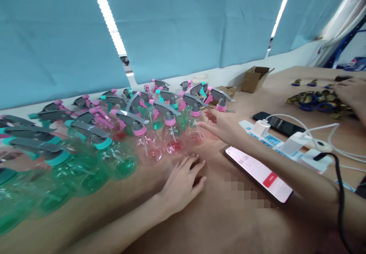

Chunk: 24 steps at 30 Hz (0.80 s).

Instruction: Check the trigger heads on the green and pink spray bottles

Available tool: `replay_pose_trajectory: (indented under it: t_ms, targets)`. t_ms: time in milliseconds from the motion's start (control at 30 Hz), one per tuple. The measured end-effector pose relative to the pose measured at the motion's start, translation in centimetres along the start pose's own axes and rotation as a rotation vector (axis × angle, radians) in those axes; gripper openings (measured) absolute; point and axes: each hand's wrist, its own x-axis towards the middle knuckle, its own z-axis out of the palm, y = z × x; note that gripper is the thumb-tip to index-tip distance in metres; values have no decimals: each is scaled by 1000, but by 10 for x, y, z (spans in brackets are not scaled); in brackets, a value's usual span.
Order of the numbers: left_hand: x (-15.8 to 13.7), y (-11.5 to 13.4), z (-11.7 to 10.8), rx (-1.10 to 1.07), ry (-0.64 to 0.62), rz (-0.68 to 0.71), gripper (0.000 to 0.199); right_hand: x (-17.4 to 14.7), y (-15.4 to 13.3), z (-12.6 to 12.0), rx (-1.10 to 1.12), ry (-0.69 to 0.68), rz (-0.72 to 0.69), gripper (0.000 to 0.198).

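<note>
My left hand (184,181) lies palm down on the table, fingers loosely spread and holding nothing, just in front of a clear pink spray bottle (173,139). My right hand (219,126) is open beside another pink spray bottle (196,128), its fingers apart and pointing left; whether it touches the bottle I cannot tell. Behind that hand shows a grey sprayer head with a pink collar (220,105), its lower part hidden. To the left stand several green spray bottles (117,160) with turquoise collars, in crowded rows with more pink ones.
A phone (259,174) with a lit timer lies under my right forearm. Beyond it are a power strip (270,139) with chargers and cables, and a dark phone (281,124). An open carton (253,80) stands at the back. Another person's hand (350,94) is near gold-and-blue parts (320,101).
</note>
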Motion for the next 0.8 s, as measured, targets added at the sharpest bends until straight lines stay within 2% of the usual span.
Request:
replay_pose_trajectory:
  t_ms: [100, 267, 400, 600, 667, 800]
  targets:
    - [3, -1, 2, -27, 28, 1, 36, -13, 10, -19, -6, 4, 13, 31]
    - [10, 2, 1, -120, 91, 32, 29, -14, 37, -35, -172, 132, 151, 33]
    - [17, 6, -2, -199, 151, 71, 25, 2, 51, -27, -217, 111, 144, 48]
    - [24, 9, -7, -240, 185, 95, 25, 15, 53, -5, -194, 47, 179, 62]
    - [25, 9, -8, -244, 190, 97, 25, 15, 51, -2, -184, 43, 190, 58]
    - [25, 9, -11, -256, 204, 96, 24, 12, 42, -4, -169, 45, 144, 31]
